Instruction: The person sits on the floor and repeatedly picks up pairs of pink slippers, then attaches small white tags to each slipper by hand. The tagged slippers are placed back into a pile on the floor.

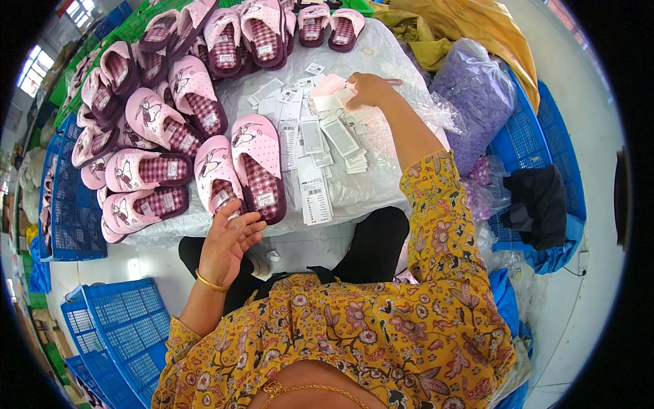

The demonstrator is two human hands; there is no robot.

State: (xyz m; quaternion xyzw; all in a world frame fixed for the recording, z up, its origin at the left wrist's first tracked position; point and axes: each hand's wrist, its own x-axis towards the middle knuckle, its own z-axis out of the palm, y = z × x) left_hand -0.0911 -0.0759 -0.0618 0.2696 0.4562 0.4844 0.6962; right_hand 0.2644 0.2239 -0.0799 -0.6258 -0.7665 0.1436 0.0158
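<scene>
On the plastic-covered table a pair of pink slippers, the left slipper [215,172] and the right slipper [257,163], lies with heels toward me. Both have dark plaid insoles and a cartoon print. My left hand [231,240] is at the heel end of this pair, palm partly turned up, fingers apart and holding nothing. Farther off, my right hand [369,91] closes its fingers at the edge of a pink card [330,86] over the pile of tags. A thin stick-like thing [393,82] shows beyond that hand; its kind is unclear. White printed tags [313,192] spread between the hands.
More pink slippers [146,170] crowd the table's left and far sides. Blue crates [126,327] stand at lower left, and another blue crate [524,136] is at right. A clear bag of purple pieces [470,95] leans by the table's right edge, near yellow cloth [487,27].
</scene>
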